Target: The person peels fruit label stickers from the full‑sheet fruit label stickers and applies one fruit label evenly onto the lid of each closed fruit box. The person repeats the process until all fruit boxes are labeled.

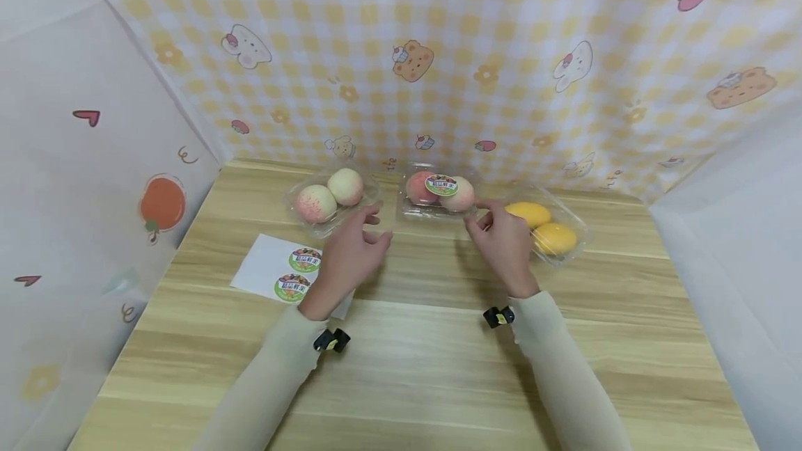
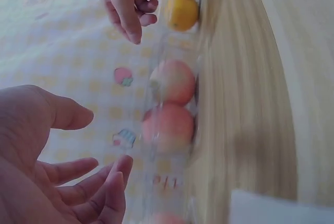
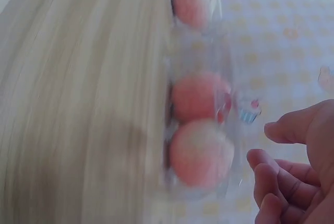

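In the middle at the back of the table, a clear plastic box (image 1: 432, 211) holds two peaches (image 1: 418, 188), with a round fruit sticker (image 1: 441, 185) on top. My right hand (image 1: 506, 246) hovers by this box's right front corner; its fingers are loosely bent, with a gap to the thumb and nothing between them. To the box's left, my left hand (image 1: 352, 250) hangs over the table with thumb and fingers apart, holding nothing. Beyond it, two paler peaches (image 1: 316, 204) sit in another clear container (image 1: 322, 230).
Two yellow mangoes (image 1: 555, 238) lie in a clear container (image 1: 579, 227) beside my right hand. Under my left forearm is a white sheet (image 1: 260, 266) with round stickers (image 1: 292, 287). A checked cloth (image 1: 451, 103) hangs behind the wooden table (image 1: 420, 367).
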A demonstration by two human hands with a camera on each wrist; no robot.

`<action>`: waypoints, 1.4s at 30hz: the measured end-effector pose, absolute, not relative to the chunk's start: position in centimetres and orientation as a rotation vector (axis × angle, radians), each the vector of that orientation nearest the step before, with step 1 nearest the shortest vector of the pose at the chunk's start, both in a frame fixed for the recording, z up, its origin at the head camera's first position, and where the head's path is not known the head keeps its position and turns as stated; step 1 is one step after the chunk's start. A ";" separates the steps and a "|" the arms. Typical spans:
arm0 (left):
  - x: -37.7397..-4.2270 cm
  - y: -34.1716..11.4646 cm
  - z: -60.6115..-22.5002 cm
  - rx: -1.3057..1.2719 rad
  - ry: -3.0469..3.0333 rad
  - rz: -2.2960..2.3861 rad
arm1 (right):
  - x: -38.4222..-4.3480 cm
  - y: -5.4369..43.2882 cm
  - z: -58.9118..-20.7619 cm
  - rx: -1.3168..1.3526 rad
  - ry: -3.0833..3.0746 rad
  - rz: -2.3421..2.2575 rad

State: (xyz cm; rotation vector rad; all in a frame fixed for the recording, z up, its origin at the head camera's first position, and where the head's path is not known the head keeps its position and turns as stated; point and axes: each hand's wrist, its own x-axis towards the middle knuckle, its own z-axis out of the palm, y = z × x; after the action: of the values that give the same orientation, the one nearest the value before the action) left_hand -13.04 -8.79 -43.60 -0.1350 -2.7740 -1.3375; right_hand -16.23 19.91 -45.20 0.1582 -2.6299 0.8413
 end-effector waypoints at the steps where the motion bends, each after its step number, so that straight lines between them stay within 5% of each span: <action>1: -12.7 -9.3 -43.5 -0.121 -2.752 -1.338 | -16.2 19.5 -45.0 0.182 -2.618 0.844; 24: -11.4 -17.7 -45.4 0.246 -2.581 -1.253 | -21.7 9.7 -43.1 0.699 -2.779 0.793; 42: -11.9 -18.4 -47.0 0.309 -2.616 -1.239 | -24.4 6.0 -43.8 0.639 -2.944 0.579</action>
State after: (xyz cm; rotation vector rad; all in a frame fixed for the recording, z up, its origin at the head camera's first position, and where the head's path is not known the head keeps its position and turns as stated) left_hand -11.95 -18.36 -47.03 0.3092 -2.6156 -1.2395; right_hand -24.36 6.04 -43.79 0.6390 -2.9441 0.5786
